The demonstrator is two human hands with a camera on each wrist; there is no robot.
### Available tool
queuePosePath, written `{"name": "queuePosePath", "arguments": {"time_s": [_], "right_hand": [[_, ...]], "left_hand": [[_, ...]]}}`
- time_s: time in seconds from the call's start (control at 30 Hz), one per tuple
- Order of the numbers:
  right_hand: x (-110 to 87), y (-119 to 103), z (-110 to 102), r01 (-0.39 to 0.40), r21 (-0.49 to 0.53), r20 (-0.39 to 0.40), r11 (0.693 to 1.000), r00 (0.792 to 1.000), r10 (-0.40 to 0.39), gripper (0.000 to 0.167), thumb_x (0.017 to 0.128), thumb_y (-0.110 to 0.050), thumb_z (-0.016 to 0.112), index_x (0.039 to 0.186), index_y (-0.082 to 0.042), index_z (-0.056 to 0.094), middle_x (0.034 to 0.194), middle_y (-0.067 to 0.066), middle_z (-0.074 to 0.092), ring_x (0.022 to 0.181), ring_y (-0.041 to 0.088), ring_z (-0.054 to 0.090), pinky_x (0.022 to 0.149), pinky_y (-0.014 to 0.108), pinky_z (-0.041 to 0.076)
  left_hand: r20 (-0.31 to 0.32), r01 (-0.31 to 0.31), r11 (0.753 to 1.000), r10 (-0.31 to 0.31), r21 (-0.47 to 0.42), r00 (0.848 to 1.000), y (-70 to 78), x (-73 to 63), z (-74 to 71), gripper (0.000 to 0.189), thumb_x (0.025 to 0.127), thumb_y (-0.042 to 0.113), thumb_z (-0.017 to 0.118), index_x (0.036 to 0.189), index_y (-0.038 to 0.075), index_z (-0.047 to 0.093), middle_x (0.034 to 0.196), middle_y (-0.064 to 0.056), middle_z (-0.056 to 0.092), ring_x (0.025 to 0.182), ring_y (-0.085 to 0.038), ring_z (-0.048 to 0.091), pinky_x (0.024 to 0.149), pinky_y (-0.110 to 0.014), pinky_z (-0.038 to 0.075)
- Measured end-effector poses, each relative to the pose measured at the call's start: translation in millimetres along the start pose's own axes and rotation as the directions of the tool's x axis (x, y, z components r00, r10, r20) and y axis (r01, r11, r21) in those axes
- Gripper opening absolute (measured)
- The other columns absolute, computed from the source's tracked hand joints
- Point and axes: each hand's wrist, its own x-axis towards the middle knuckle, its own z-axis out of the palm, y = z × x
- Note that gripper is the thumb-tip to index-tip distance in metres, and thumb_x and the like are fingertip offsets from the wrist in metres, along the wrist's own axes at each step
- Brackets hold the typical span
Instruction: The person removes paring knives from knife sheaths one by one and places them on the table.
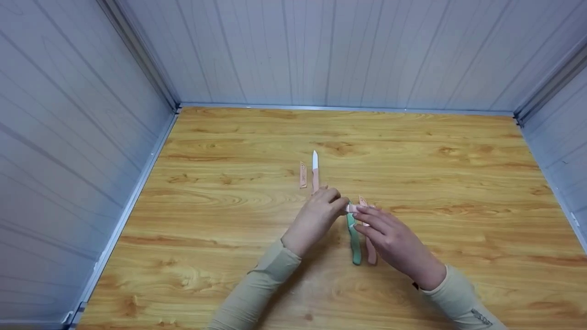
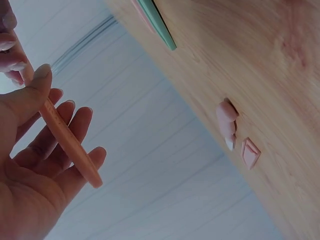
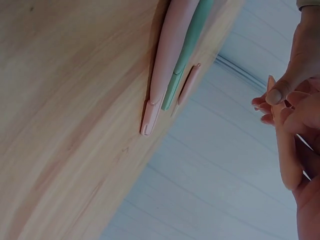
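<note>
Between both hands is a slim orange-pink knife (image 3: 288, 157) with a sheath (image 2: 67, 135) bearing raised marks; a small white part shows between the hands in the head view. My left hand (image 1: 316, 220) pinches the sheath between thumb and fingers. My right hand (image 1: 396, 238) grips the handle, its fingers meeting the left hand's. Below them lie a sheathed green knife (image 1: 355, 247) and a sheathed pink knife (image 1: 371, 253), side by side and partly hidden by the right hand. Beyond the left hand, a bare pink knife (image 1: 315, 172) points its white blade away.
A loose pink sheath (image 1: 303, 175) lies left of the bare knife. The wood-patterned table (image 1: 220, 220) is bounded by pale panel walls (image 1: 302, 50) at the back and both sides, with a metal strip along the back edge.
</note>
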Motion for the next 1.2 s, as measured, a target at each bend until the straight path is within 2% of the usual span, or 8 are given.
{"name": "queuePosePath", "arguments": {"time_s": [0.07, 0.33, 0.6, 0.9, 1.2], "right_hand": [[-0.3, -0.1, 0.7, -0.013, 0.000, -0.002, 1.000, 1.000, 0.013, 0.039, 0.104, -0.013, 0.033, 0.103, 0.000, 0.070, 0.120, 0.014, 0.062, 0.116, 0.035, 0.055, 0.095, 0.049, 0.044], [3.3, -0.3, 0.5, -0.089, 0.012, -0.050, 0.996, 0.995, 0.089, 0.032, 0.101, -0.014, 0.040, 0.107, -0.003, 0.069, 0.121, 0.015, 0.058, 0.116, 0.030, 0.054, 0.096, 0.045, 0.044], [6.4, 2.5, 4.0, -0.101, 0.010, -0.164, 0.995, 0.981, 0.101, 0.029, 0.096, -0.009, 0.047, 0.116, -0.003, 0.068, 0.120, 0.017, 0.058, 0.108, 0.030, 0.057, 0.092, 0.041, 0.045], [11.4, 3.3, 5.9, -0.201, -0.004, -0.188, 0.979, 0.962, 0.197, 0.031, 0.085, -0.001, 0.060, 0.116, -0.001, 0.067, 0.118, 0.016, 0.059, 0.109, 0.028, 0.055, 0.092, 0.039, 0.043], [19.5, 3.8, 2.4, -0.282, -0.029, -0.178, 0.959, 0.945, 0.273, 0.029, 0.085, -0.002, 0.062, 0.114, -0.001, 0.066, 0.114, 0.015, 0.058, 0.108, 0.030, 0.053, 0.095, 0.042, 0.039]], "left_hand": [[-0.019, 0.010, 1.000, -0.010, -0.005, 1.000, 1.0, -0.6, 0.3, 0.012, 0.088, 0.022, 0.068, 0.097, 0.014, 0.065, 0.089, 0.002, 0.053, 0.084, -0.014, 0.053, 0.075, -0.027, 0.045], [-0.093, 0.069, 0.994, -0.077, -0.080, 0.993, 6.7, -1.5, -0.2, 0.011, 0.090, 0.022, 0.068, 0.097, 0.015, 0.069, 0.088, 0.004, 0.055, 0.076, -0.010, 0.052, 0.066, -0.024, 0.045], [-0.130, 0.110, 0.984, -0.128, -0.139, 0.983, 18.3, -3.5, -1.0, 0.015, 0.090, 0.026, 0.067, 0.097, 0.013, 0.070, 0.090, 0.004, 0.055, 0.078, -0.008, 0.053, 0.067, -0.021, 0.046], [-0.151, 0.168, 0.974, -0.190, -0.149, 0.970, 25.4, 0.0, -1.8, 0.013, 0.089, 0.025, 0.070, 0.095, 0.013, 0.072, 0.088, 0.004, 0.055, 0.074, -0.006, 0.052, 0.064, -0.021, 0.046], [-0.177, 0.188, 0.969, -0.216, -0.162, 0.960, 27.9, 6.1, -8.6, 0.014, 0.088, 0.026, 0.070, 0.095, 0.014, 0.072, 0.089, 0.004, 0.057, 0.075, -0.007, 0.054, 0.064, -0.021, 0.045]]}}
